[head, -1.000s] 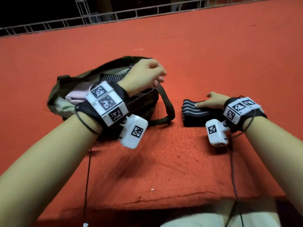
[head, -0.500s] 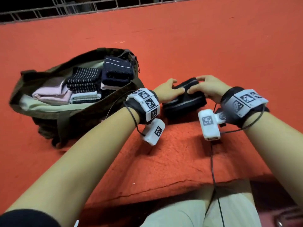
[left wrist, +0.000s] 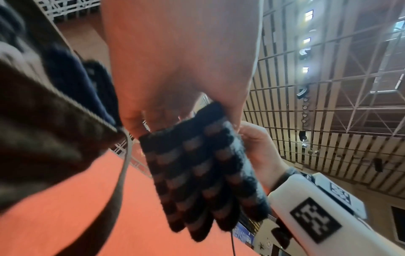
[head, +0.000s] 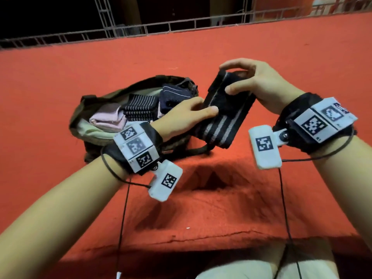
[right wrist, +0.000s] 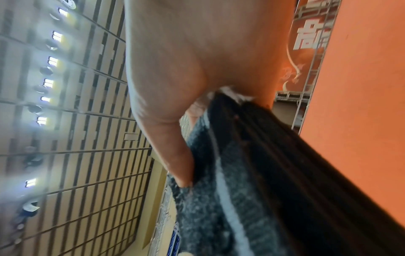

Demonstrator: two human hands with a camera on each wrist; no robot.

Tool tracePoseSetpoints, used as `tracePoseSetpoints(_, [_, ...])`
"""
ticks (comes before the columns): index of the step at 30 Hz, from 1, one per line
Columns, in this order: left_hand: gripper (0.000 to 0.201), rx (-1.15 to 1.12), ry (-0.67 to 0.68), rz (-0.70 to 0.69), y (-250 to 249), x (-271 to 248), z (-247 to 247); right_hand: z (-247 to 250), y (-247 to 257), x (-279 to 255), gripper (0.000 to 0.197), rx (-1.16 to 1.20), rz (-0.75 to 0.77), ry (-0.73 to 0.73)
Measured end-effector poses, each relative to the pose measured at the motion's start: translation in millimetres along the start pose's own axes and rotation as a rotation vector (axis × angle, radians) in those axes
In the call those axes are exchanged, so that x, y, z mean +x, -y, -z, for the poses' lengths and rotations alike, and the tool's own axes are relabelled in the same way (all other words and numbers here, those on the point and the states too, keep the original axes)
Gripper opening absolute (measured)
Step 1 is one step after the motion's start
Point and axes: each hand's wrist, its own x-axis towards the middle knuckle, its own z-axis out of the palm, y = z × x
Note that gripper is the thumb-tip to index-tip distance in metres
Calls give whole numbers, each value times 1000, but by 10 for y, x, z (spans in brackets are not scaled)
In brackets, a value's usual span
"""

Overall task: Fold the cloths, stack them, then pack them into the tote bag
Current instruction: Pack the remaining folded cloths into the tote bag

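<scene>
Cloths [head: 225, 111], dark striped folded stack, held in air just right of tote bag [head: 96, 135], pinched between left hand [head: 187, 113] and right hand [head: 259, 85], tilted, likely for lowering beside bagged pink cloth [head: 108, 117].

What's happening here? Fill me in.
A person is packing folded cloths into a green tote bag that lies open on a red surface. Both hands hold a folded black cloth with grey stripes in the air beside the bag: the left hand grips its near edge, the right hand its far end. A pink cloth, a striped stack and a navy cloth already sit inside.
</scene>
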Motion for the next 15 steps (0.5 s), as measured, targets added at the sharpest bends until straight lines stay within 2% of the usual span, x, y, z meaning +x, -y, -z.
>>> tracePoseSetpoints(3, [50,195,-84,-39,-110,-179,363,-281,161,135,41,0,51,36])
tracePoseSetpoints(7, [38,310,-234,-56,-241,-315,880,-676,321,430,48,62,65,-34])
tracePoseSetpoints(9, [30,317,-325,-65,-271,-360,1104,-895,384,557,51,116,-1,-50])
tracePoseSetpoints(12, [22,240,-430,-30,-302,-398,1393,-1268,454,668,38,259,-129,75])
tracePoseSetpoints(15, [22,214,-424,36,-287,-413,1614,-1563,493,738,32,412,-206,107])
